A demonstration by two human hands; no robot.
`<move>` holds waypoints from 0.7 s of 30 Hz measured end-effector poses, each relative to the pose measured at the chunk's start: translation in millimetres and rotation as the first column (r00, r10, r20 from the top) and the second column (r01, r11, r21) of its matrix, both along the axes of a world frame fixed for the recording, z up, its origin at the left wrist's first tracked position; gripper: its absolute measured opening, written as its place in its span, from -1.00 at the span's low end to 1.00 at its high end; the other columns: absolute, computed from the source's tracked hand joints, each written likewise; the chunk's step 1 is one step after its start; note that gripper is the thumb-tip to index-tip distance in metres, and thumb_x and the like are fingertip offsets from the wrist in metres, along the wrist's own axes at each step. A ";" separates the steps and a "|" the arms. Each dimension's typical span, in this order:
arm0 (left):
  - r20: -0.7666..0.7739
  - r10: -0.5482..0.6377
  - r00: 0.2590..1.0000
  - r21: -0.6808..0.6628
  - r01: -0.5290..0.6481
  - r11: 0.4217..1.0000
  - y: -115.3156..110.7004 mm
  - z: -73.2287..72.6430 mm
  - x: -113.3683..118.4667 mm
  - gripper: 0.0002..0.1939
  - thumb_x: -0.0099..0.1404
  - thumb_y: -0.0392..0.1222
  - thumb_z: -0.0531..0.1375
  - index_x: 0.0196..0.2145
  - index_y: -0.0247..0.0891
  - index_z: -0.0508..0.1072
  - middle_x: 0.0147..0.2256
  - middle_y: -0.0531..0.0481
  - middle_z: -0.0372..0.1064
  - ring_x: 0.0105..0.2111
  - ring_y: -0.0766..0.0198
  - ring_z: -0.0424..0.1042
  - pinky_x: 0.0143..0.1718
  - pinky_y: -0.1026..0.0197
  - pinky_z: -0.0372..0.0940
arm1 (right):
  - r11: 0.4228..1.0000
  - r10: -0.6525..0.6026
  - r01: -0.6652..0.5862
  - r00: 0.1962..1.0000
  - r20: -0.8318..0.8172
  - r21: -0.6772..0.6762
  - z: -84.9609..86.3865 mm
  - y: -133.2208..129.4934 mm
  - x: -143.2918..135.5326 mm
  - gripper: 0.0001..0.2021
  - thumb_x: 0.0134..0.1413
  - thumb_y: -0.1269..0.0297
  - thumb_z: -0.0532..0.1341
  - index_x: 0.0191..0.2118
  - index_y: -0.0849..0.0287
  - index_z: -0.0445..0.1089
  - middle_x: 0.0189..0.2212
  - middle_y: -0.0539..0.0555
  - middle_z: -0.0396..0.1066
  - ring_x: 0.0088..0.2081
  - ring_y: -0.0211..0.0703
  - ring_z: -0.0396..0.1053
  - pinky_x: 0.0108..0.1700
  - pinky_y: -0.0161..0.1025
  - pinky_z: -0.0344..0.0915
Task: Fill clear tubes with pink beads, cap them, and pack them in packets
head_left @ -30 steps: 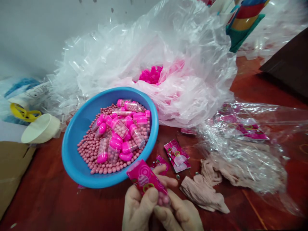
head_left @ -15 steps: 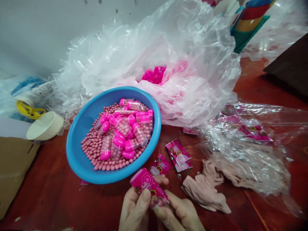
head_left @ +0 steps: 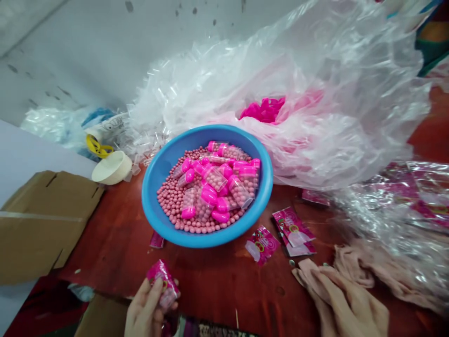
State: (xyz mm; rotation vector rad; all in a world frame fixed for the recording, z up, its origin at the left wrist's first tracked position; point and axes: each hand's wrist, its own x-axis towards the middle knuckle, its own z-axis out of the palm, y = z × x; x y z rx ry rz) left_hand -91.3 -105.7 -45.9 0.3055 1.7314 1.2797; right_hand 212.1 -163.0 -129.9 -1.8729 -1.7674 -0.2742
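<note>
Low at the left, my left hand (head_left: 149, 304) is closed around a candy tube (head_left: 164, 285) in a pink printed sleeve, with pink balls showing through its clear end. My right hand (head_left: 351, 304) lies at the lower right, its fingers closed on a crumpled beige cloth (head_left: 315, 276). Between and beyond the hands stands a blue basin (head_left: 147, 206). Loose pink candy balls (head_left: 171, 206) fill its bottom, and several clear tubes with pink caps (head_left: 213, 180) lie on them. Flat pink printed sleeves (head_left: 293, 229) rest on the table right of the basin.
A large clear plastic bag (head_left: 315, 150) with pink caps (head_left: 264, 110) inside is heaped behind the basin. Shiny plastic with more sleeves (head_left: 428, 201) lies at the right. At the left are a white bowl (head_left: 114, 168), yellow tape (head_left: 98, 146) and a cardboard box (head_left: 45, 224).
My hands have parted. The left carried the sleeved tube leftward, while the right let go of it and reached right onto the cloth. The view has turned left.
</note>
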 end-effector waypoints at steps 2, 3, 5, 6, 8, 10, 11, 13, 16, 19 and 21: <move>-0.185 0.000 0.983 0.065 0.012 0.998 9.4 0.2 -12.7 -0.49 -0.25 -0.07 0.48 -0.33 -0.27 0.43 -0.55 0.09 0.50 -0.58 0.27 0.46 -0.54 0.30 0.39 | 0.999 -0.033 0.033 0.999 0.004 0.014 -2.7 3.8 -3.0 -0.77 0.23 0.35 0.09 -0.03 0.27 0.32 -0.16 0.30 0.41 -0.17 0.13 0.40 -0.13 0.03 0.25; -0.315 -0.019 0.949 0.068 0.043 0.997 17.2 -0.9 -20.2 -0.53 -0.15 -0.02 0.42 -0.29 -0.26 0.43 -0.56 0.11 0.48 -0.58 0.27 0.46 -0.52 0.28 0.39 | 0.999 -0.044 0.044 0.999 0.009 0.030 -3.9 5.6 -4.4 -0.77 0.22 0.36 0.11 -0.04 0.28 0.32 -0.17 0.30 0.41 -0.17 0.13 0.40 -0.13 0.04 0.25; -0.625 -0.136 0.769 -0.047 0.137 0.990 37.7 -5.0 -37.6 -0.56 0.11 0.11 0.19 -0.17 -0.27 0.41 -0.53 0.07 0.45 -0.54 0.21 0.46 -0.48 0.19 0.38 | 0.995 -0.060 0.059 0.998 0.014 0.074 -5.9 8.3 -6.7 -0.78 0.21 0.37 0.12 -0.05 0.29 0.34 -0.18 0.30 0.42 -0.18 0.13 0.40 -0.13 0.03 0.25; -0.683 -0.166 0.711 -0.090 0.143 0.986 49.6 -7.8 -46.5 -0.53 0.11 0.12 0.18 -0.17 -0.31 0.42 -0.50 0.01 0.45 -0.52 0.14 0.46 -0.44 0.12 0.38 | 0.994 -0.061 0.059 0.998 0.015 0.089 -6.5 9.1 -7.7 -0.78 0.21 0.37 0.12 -0.05 0.30 0.34 -0.19 0.30 0.42 -0.18 0.13 0.40 -0.14 0.03 0.25; -0.761 -0.216 0.612 -0.144 0.166 0.976 72.9 -13.7 -61.0 -0.55 0.10 0.06 0.15 -0.20 -0.38 0.45 -0.43 -0.10 0.45 -0.39 -0.01 0.45 -0.31 -0.01 0.35 | 0.991 -0.071 0.070 0.998 0.001 0.114 -6.4 9.6 -9.7 -0.77 0.20 0.38 0.12 -0.05 0.31 0.35 -0.19 0.30 0.42 -0.18 0.12 0.39 -0.14 0.01 0.26; -0.836 -0.255 0.487 -0.187 0.185 0.965 91.4 -18.9 -66.8 -0.60 0.15 -0.04 0.10 -0.19 -0.40 0.46 -0.29 -0.23 0.44 -0.16 -0.17 0.39 -0.08 -0.12 0.23 | 0.992 -0.073 0.075 0.997 -0.023 0.102 -4.8 9.2 -11.3 -0.77 0.20 0.38 0.12 -0.05 0.32 0.34 -0.18 0.32 0.41 -0.16 0.13 0.38 -0.12 0.02 0.25; -0.863 -0.271 0.427 -0.203 0.198 0.959 97.7 -21.0 -66.1 -0.60 0.17 -0.06 0.07 -0.17 -0.41 0.46 -0.22 -0.28 0.42 -0.09 -0.22 0.34 -0.01 -0.15 0.17 | 0.993 -0.072 0.074 0.997 -0.027 0.090 -3.6 8.9 -11.7 -0.76 0.20 0.37 0.12 -0.05 0.33 0.33 -0.17 0.33 0.40 -0.15 0.14 0.37 -0.12 0.03 0.25; -0.900 -0.284 0.332 -0.218 0.222 0.950 103.9 -23.9 -60.1 -0.60 0.22 -0.09 0.03 -0.13 -0.40 0.46 -0.15 -0.32 0.39 -0.03 -0.25 0.29 0.03 -0.17 0.12 | 0.995 -0.069 0.071 0.997 -0.025 0.077 -1.0 8.5 -11.3 -0.76 0.21 0.36 0.11 -0.05 0.34 0.34 -0.17 0.35 0.39 -0.15 0.14 0.36 -0.13 0.03 0.24; -0.941 -0.232 0.248 -0.178 0.223 0.958 98.6 -23.2 -48.0 -0.58 0.27 -0.09 -0.01 -0.07 -0.39 0.44 -0.13 -0.32 0.37 0.01 -0.24 0.26 0.06 -0.16 0.10 | 0.995 -0.070 0.073 0.996 -0.060 0.062 2.5 9.5 -7.2 -0.77 0.26 0.30 0.06 -0.10 0.30 0.36 -0.22 0.30 0.41 -0.21 0.08 0.34 -0.17 -0.02 0.25; -0.976 -0.096 0.198 -0.063 0.163 0.985 77.3 -15.7 -35.0 -0.51 0.32 -0.02 -0.05 0.02 -0.43 0.37 -0.04 -0.36 0.32 0.07 -0.22 0.20 0.12 -0.14 0.01 | 0.997 -0.047 0.054 0.992 -0.120 0.054 5.4 12.1 -1.8 -0.75 0.30 0.25 0.00 -0.25 0.21 0.37 -0.35 0.19 0.43 -0.30 -0.01 0.33 -0.21 -0.08 0.24; -0.974 -0.037 0.222 0.003 0.179 0.984 55.8 -10.8 -17.9 -0.54 0.35 0.00 -0.05 -0.04 -0.40 0.41 -0.13 -0.30 0.39 -0.05 -0.11 0.34 0.01 0.00 0.18 | 0.997 -0.047 0.055 0.990 -0.136 0.061 8.6 12.8 0.4 -0.72 0.32 0.24 -0.04 -0.31 0.18 0.36 -0.39 0.14 0.42 -0.32 -0.04 0.34 -0.23 -0.11 0.23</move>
